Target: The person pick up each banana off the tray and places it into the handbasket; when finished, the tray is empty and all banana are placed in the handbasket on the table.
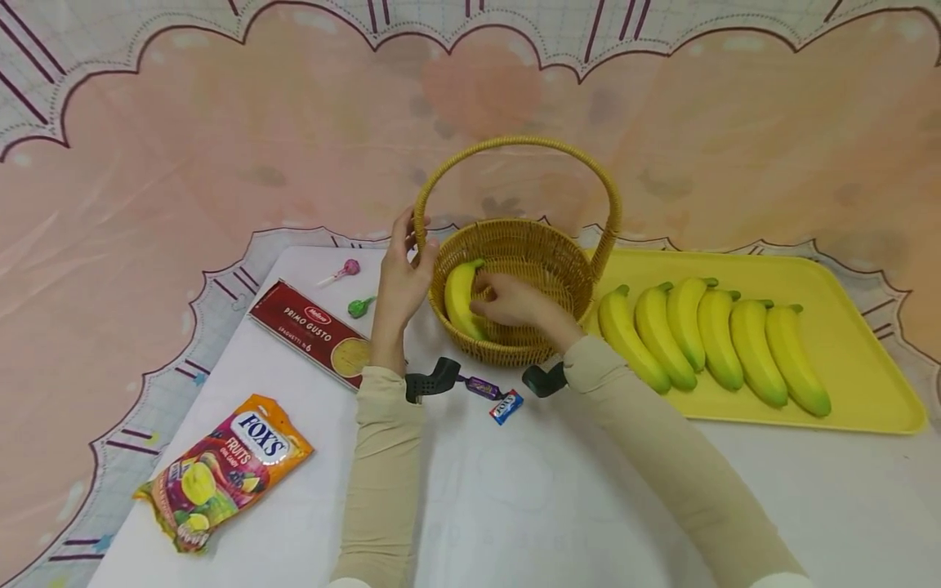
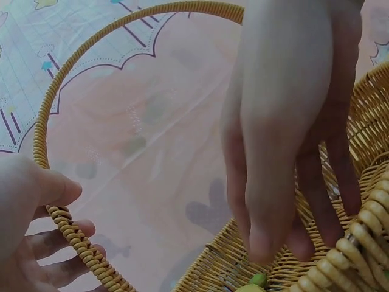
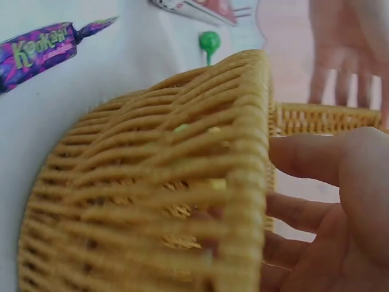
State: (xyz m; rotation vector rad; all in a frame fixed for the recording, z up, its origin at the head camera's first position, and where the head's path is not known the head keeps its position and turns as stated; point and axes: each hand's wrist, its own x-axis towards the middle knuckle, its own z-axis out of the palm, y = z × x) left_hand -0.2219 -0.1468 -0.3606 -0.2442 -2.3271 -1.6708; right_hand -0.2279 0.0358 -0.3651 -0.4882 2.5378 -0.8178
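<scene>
- We judge the step in hand to be settling one banana (image 1: 459, 298) in the wicker basket (image 1: 507, 237); it lies inside, along the wall nearest our left hand (image 1: 406, 278).
- That left hand has its thumb and fingers round the lower handle (image 1: 518, 140); a light, steady hold should be enough to stop the basket tipping or sliding.
- Our right hand (image 1: 510, 300) reaches over the near rim, its fingers loose and parted beside the banana rather than wrapped round it; whether they touch it, we cannot tell.
- We do best to nudge with the fingertips only, so the banana sits snug against the wall without rolling.
- Coming out, we should lift up and toward us, clear of rim and handle.
- Our right sleeve (image 1: 632, 408) passes near the six bananas (image 1: 719, 339) on the yellow tray (image 1: 867, 343); a raised elbow avoids brushing their row.
- A dragged basket could push the purple sweet (image 1: 481, 387) in front.
</scene>
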